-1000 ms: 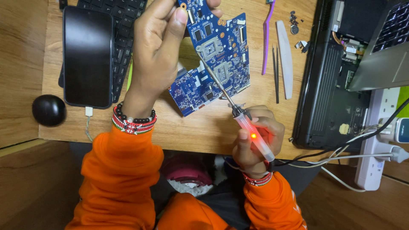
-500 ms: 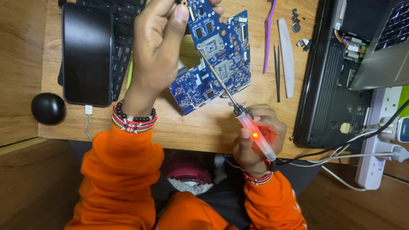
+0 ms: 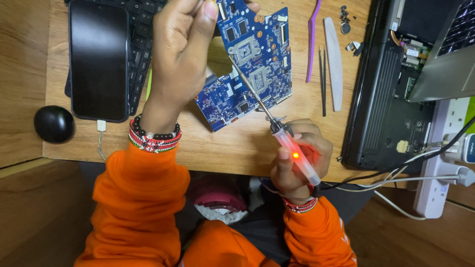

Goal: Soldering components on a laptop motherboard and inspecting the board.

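A blue circuit board (image 3: 257, 69) lies on the wooden desk (image 3: 237, 143), its far end tilted up. My left hand (image 3: 180, 54) grips the board's left top edge, thumb and fingers pinching it. My right hand (image 3: 299, 158) is closed around a clear-handled soldering iron (image 3: 297, 153) with a red light glowing in the handle. The iron's thin metal shaft reaches up and left, and its tip rests on the board near a square silver chip mount.
A black phone (image 3: 98, 59) lies on a keyboard (image 3: 141, 29) at the left, with a black mouse (image 3: 53, 123) beside. A purple pry tool (image 3: 311, 39), tweezers (image 3: 322, 81) and a white spudger (image 3: 334, 62) lie right of the board. An opened laptop (image 3: 396, 99) and a power strip (image 3: 440, 158) are at the right.
None of the desk items moved. The iron's tip has shifted very slightly along the board; both hands keep their grips.
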